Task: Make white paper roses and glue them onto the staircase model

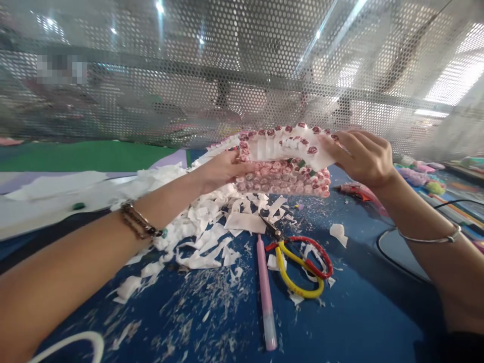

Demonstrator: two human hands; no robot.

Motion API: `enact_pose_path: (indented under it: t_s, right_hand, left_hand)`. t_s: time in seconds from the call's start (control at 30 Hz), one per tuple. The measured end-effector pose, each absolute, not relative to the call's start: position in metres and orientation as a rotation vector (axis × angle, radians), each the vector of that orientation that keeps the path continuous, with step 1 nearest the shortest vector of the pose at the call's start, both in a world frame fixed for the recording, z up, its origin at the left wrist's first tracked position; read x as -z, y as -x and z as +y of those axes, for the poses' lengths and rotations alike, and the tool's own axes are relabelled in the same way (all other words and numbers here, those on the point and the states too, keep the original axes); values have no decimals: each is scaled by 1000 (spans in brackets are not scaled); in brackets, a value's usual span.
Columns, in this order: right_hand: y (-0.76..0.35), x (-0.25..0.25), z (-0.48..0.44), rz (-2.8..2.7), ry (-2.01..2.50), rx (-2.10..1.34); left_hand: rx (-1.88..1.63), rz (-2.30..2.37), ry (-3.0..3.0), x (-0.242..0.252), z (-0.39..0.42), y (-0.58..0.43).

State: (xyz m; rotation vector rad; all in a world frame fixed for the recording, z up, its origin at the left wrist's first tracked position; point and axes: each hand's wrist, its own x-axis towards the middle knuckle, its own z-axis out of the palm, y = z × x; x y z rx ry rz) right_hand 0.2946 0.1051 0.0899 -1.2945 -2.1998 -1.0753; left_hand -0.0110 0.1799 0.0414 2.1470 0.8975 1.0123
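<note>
Raised above the table is a box-shaped piece covered in rows of small pink rolled rosettes (272, 184). My left hand (223, 171) closes on its left end, thumb and fingers on either side. My right hand (361, 154) pinches the right end of a white strip (264, 148) dotted with dark pink rosettes, which arches over the top of the piece. Whether the strip is joined to the piece I cannot tell. Below lie scissors (302, 264) with red and yellow handles and a pink pen-like stick (265, 297).
White paper scraps (204, 227) are heaped left of centre on the blue table (321, 327). A red-tipped tool (359, 191) with a black cable (389, 252) lies at right, near colourful fluffy bits (423, 179). A perforated metal screen (245, 65) stands behind.
</note>
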Motion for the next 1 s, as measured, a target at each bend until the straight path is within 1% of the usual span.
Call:
enact_pose_path:
  t_s: [0.13, 0.3, 0.37, 0.5, 0.67, 0.77, 0.87, 1.0]
  right_hand:
    - [-300, -90, 105, -2188, 1238, 1127]
    - [-303, -89, 105, -2220, 1155, 1194]
    - [-303, -90, 104, -2251, 1184, 1162]
    - [-301, -90, 104, -2306, 1184, 1064]
    - [-298, -88, 105, -2385, 1114, 1104]
    - [-297, -87, 105, -2418, 1081, 1123]
    - [-296, -87, 105, -2414, 1112, 1152]
    - [-297, -89, 107, -2258, 1231, 1231]
  left_hand:
    - [-985, 855, -1806, -48, 178, 11]
    - [-991, 791, -1832, -52, 181, 15]
    - [-924, 757, -1850, -50, 183, 18]
    - [-683, 786, -1926, -47, 184, 23]
    - [-494, 827, -2076, -48, 172, 16]
    - [-512, 714, -2131, -48, 161, 6]
    - [-508, 754, -2098, -46, 154, -1]
    - [-639, 805, -2032, -41, 158, -3]
